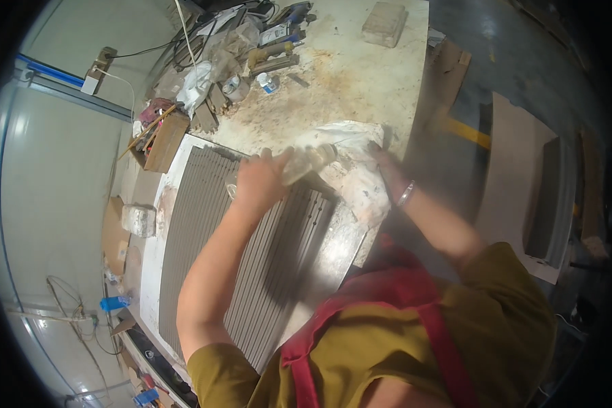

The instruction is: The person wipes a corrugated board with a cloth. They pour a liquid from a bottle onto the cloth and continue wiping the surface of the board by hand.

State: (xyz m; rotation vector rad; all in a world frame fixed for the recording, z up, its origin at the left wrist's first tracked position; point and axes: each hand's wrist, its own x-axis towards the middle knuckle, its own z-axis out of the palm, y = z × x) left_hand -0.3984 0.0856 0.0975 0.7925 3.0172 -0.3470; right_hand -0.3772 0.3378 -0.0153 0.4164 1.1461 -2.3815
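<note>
My left hand (262, 178) is wrapped round a clear plastic bottle (302, 165), which lies tipped over with its narrow end toward the right. That end meets or overlaps a crumpled, stained white cloth (360, 180); whether anything flows from it I cannot tell. My right hand (387, 166) grips the cloth by its right side, with its fingers partly hidden in the folds. Below the left forearm, many long grey strips (204, 204) lie side by side on a white board (168, 272).
A worn, stained worktable (347, 81) carries a wrapped block (384, 24), a small white-and-blue bottle (266, 83) and a heap of tools and bags at the far left. A box (166, 143) of sticks and a white block (139, 221) stand left of the strips. Brown sheets (513, 156) lean at the right.
</note>
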